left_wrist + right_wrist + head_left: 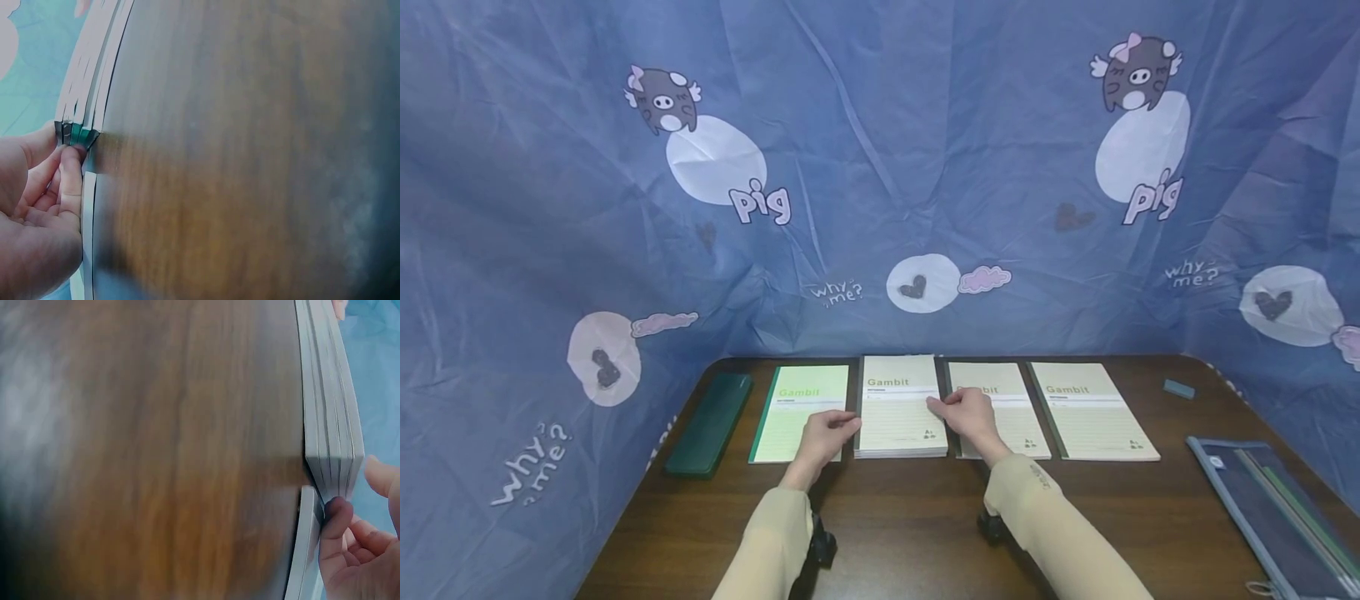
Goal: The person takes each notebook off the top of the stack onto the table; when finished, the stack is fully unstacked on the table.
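Note:
A stack of cream "Gambit" notebooks (898, 408) lies second from the left in a row at the table's far side. My left hand (827, 433) grips the stack's left edge and partly covers the green-covered notebook (797, 408) beside it. My right hand (970, 412) grips the stack's right edge and lies over the third notebook (1007, 412). In the left wrist view the left hand's fingertips (72, 165) press the stack's (87, 94) corner. In the right wrist view curled fingers (340, 515) sit at the stack's (331, 425) edge, the thumb on the other side of it.
A fourth notebook (1090, 408) lies at the row's right end. A dark green case (711, 421) sits at the left, a small blue eraser (1178, 388) at the far right, a mesh pouch (1277, 508) at the near right. Blue printed cloth (880, 167) surrounds the brown table (910, 525).

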A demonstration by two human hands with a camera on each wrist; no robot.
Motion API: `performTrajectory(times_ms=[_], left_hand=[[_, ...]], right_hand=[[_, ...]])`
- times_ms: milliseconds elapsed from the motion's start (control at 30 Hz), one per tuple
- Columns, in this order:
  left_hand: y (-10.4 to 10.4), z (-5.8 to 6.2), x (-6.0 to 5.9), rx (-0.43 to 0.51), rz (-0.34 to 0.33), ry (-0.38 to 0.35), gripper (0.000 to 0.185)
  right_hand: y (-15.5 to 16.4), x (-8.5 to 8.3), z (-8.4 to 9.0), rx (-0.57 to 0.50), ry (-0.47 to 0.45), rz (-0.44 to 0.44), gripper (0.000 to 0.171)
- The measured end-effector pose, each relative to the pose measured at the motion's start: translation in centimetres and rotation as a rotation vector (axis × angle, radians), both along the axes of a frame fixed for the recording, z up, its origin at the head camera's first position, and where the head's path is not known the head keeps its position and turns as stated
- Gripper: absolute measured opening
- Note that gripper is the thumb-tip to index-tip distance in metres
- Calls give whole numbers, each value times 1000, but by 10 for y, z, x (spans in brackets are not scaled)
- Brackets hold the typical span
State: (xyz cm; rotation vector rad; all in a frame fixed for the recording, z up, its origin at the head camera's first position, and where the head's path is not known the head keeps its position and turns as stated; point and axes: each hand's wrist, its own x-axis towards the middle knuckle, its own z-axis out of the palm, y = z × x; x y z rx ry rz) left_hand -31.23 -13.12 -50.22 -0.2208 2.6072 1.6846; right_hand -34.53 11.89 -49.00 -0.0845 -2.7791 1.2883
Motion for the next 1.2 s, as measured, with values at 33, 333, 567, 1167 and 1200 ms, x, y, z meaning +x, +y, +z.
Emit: performTrajectory(times_ms=[33,333,567,1167,1200], left_hand=[[0,0,0,-1,-5,1,36],[-1,-1,-2,8,-8,1,37],[-1,0,-1,12,-6,20,36],[-1,-2,0,-3,-2,12,34],[-1,-2,-1,-2,-1,15,34]], right_hand=[[-2,-1,-1,8,3,-3,44],[-12,-4,-2,36,3,-37,47],[-17,-6,-2,50,-13,-71,52],[-14,-5,-1,60,-6,-49,39],[-14,-5,0,58,-5,-49,38]])
